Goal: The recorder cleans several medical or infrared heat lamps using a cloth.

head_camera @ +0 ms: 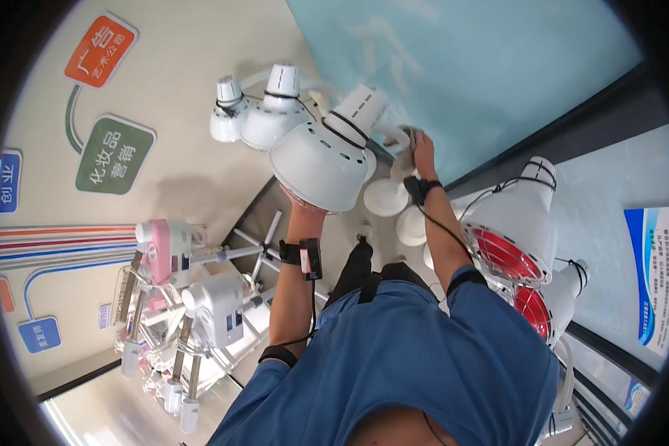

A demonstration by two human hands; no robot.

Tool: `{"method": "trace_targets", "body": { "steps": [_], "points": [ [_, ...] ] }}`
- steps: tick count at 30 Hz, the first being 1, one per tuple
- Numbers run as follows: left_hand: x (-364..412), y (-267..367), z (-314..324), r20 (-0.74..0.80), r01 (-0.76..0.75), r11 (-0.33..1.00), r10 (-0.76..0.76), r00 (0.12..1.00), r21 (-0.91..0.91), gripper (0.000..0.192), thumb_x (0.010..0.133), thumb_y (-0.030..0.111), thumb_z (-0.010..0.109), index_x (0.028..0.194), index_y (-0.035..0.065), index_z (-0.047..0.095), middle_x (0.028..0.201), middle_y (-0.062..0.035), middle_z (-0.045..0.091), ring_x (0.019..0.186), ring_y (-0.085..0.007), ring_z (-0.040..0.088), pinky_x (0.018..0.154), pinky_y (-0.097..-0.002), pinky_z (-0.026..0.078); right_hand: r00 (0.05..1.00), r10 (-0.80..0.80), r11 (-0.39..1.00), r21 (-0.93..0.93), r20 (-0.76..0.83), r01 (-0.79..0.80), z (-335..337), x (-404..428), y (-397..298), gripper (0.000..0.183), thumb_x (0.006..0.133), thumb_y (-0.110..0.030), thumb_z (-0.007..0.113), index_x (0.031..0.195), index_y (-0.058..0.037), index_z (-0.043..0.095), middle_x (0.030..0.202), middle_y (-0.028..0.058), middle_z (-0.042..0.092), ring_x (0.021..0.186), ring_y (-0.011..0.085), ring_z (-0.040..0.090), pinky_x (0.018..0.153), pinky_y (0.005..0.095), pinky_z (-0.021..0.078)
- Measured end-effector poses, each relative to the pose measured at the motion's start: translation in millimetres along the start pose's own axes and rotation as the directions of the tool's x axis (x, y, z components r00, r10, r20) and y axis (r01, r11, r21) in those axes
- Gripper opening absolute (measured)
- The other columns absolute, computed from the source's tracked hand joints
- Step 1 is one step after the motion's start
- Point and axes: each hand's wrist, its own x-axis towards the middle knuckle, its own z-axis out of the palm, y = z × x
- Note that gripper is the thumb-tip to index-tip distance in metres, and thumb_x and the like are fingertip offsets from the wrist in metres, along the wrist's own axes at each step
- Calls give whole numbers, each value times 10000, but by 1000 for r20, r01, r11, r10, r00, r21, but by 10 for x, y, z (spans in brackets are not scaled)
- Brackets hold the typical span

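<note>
A white heat lamp head point(323, 161), with a vented shade and a black cord wrapped around its neck, tilts in front of me. My left hand point(300, 205) is at the shade's lower rim by the wire guard. The shade covers most of its fingers, so its grip is hidden. Beyond the lamp, my right hand point(422, 153) grips a grey cloth point(404, 159) against the lamp's curved white arm point(397, 132). Both wrists wear black straps with small devices.
Two more white lamps point(276, 120) stand behind the held one. Red-bulbed lamps point(510, 245) stand close to my right elbow. Round white bases point(386, 198) crowd the floor. At left are pink point(164, 251) and white point(214, 312) machines on wheeled stands. A blue-green panel point(479, 72) rises ahead.
</note>
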Motion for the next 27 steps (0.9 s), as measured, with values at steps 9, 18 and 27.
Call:
{"method": "trace_targets", "body": {
  "steps": [9,18,27],
  "points": [
    [731,444,176,69,132,990,-129,989,-46,480,943,317,371,1366,100,305,1369,-85,379,1248,-214,372,1024,-383,333,987,132,937,338,-90,-95,-259,-112,231,334,885,-187,384,1055,15,588,956,133,610,868,241,556,803,351,433],
    [767,628,-55,191,63,895,-162,968,441,478,932,265,406,1370,101,309,1388,-85,360,1262,-218,363,1044,-377,312,928,-364,768,591,85,247,94,-557,-1812,569,784,-194,528,1311,-48,373,1232,115,482,1216,236,374,1013,347,320],
    [250,911,-151,258,-89,525,-258,931,846,485,923,221,437,1375,100,308,1407,-86,340,1276,-222,351,1063,-372,291,737,-672,630,-463,78,624,184,-542,-1746,616,499,-95,761,1079,-70,554,1141,75,564,1147,339,446,930,395,387]
  ]
}}
